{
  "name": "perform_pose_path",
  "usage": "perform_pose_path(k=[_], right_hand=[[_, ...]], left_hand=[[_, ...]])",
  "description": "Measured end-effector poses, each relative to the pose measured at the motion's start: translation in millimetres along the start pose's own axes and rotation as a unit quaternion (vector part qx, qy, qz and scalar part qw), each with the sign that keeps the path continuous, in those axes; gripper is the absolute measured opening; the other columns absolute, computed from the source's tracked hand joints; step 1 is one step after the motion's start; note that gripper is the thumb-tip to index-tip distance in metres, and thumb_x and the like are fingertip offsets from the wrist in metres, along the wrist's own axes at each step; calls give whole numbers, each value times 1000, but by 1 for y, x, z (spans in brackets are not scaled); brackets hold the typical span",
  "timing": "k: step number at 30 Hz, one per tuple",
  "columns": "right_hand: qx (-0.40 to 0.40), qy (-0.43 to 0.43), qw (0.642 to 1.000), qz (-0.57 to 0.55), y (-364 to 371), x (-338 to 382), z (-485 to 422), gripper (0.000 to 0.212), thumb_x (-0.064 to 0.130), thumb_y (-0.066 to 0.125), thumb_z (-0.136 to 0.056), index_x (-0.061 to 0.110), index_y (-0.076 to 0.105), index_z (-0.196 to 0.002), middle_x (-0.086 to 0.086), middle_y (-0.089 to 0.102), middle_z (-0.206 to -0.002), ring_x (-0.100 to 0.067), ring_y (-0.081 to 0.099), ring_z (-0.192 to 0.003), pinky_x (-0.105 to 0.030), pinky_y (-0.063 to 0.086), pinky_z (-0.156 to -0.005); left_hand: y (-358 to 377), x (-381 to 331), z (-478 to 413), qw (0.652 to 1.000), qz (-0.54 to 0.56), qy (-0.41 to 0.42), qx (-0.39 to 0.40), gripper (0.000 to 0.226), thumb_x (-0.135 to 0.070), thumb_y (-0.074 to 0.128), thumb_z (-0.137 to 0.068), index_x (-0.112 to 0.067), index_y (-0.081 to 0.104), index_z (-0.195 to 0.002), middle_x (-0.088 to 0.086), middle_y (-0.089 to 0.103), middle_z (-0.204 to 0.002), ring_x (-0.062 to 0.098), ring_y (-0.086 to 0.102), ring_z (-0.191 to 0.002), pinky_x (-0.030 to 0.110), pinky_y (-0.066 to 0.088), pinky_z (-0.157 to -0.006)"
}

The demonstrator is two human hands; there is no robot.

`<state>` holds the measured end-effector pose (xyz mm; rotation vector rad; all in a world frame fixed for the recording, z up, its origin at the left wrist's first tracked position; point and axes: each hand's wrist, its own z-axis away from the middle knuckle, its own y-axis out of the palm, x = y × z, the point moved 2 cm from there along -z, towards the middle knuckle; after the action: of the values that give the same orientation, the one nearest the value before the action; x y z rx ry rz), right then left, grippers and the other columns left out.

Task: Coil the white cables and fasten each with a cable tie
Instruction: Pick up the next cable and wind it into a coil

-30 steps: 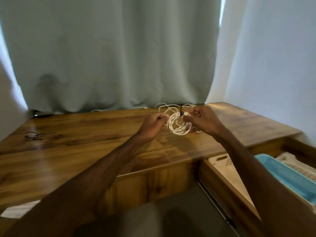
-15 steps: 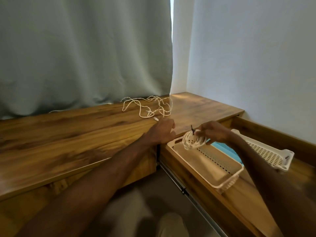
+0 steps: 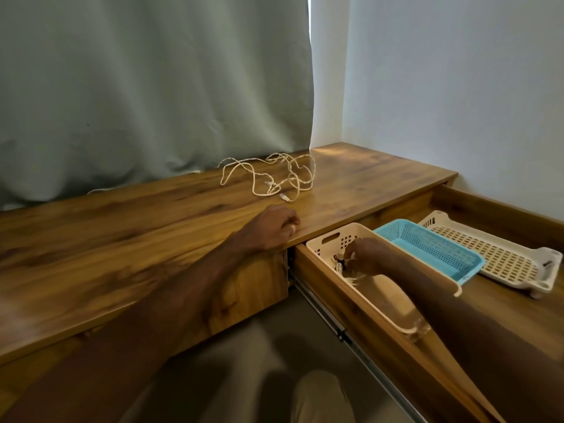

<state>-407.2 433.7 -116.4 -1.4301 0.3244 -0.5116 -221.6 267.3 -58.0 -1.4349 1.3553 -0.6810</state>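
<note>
My right hand reaches down into a cream basket in the open drawer, fingers closed on a coiled white cable bound with a black cable tie. The coil is mostly hidden by the hand and sits low inside the basket. My left hand rests on the front edge of the wooden desk, fingers curled, holding nothing. A loose, uncoiled white cable lies tangled on the desk near the curtain.
A blue mesh basket and a cream perforated tray lie in the open drawer to the right. A grey curtain hangs behind the desk and a white wall stands at the right. My knees show below.
My right hand carried the tied coil from above the desk over to the right and down into the cream basket. My left hand let go of the coil and settled on the desk edge.
</note>
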Motion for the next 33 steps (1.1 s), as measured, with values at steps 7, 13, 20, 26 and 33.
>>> perform_pose_path(k=[7, 13, 20, 26, 33], right_hand=[[-132, -74, 981, -119, -35, 19, -9, 16, 3, 70, -84, 18, 77, -86, 1, 74, -96, -12, 68, -85, -36, 62, -79], [-230, -115, 944, -205, -80, 56, -13, 9, 17, 71, -83, 18, 79, -82, 9, 73, -72, -6, 69, -66, -35, 62, -67], [-333, -138, 905, -225, -112, 114, -64, 14, 21, 67, -77, 22, 75, -88, 5, 73, -82, -13, 68, -76, -41, 60, -72], [-261, 36, 958, -113, -125, 141, -107, 44, 23, 77, -86, 6, 62, -123, -19, 60, -130, -41, 58, -119, -44, 51, -93], [-249, -9, 953, -170, -140, 165, -113, 23, 26, 65, -88, 7, 75, -82, -14, 76, -86, -34, 74, -84, -38, 59, -76]], left_hand=[[-11, 17, -4, 1000, 13, 3, 25, 20, -18, 63, -94, -17, 73, -112, -3, 67, -108, 5, 56, -91, 28, 51, -81], [-31, 63, 8, 998, -46, -24, 19, 16, -24, 58, -93, -27, 69, -105, -9, 66, -104, 8, 55, -96, 37, 52, -87], [-55, 140, 44, 980, -82, -167, -66, 11, -22, 57, -91, -24, 65, -99, -1, 67, -106, 21, 59, -105, 36, 48, -86], [-62, 188, 86, 967, -20, -199, -156, 10, -14, 60, -90, -20, 67, -96, -1, 68, -102, 22, 60, -102, 37, 48, -89], [-62, 187, 89, 969, 16, -185, -165, 12, -17, 62, -92, -25, 69, -97, -8, 69, -102, 13, 59, -103, 36, 50, -93]])
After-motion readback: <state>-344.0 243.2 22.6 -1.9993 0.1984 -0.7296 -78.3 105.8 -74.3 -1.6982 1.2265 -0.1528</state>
